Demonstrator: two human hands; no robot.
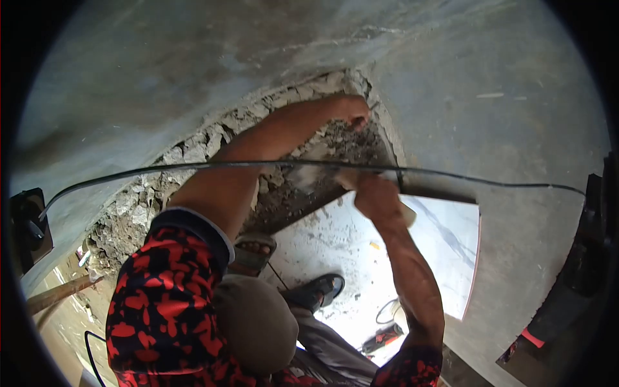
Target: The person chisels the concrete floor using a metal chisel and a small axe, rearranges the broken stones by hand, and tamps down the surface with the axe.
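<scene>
My left hand (356,111) is closed, its fingers curled down at the top corner of the dug strip of broken rubble (348,143). Whatever it may pinch is too small to make out. Below it, my right hand (379,198) is wrapped round a tool with a pale handle end (407,214). The tool's far end is smeared by motion over the dark, loose debris, so its kind cannot be told.
A black cable (296,165) crosses the view in front of both arms. Grey walls (490,109) flank the rubble. Two sandalled feet (325,290) rest by a marbled white tile (445,238). A red-and-black object (383,338) lies at the lower right; a wooden bar (61,295) is at left.
</scene>
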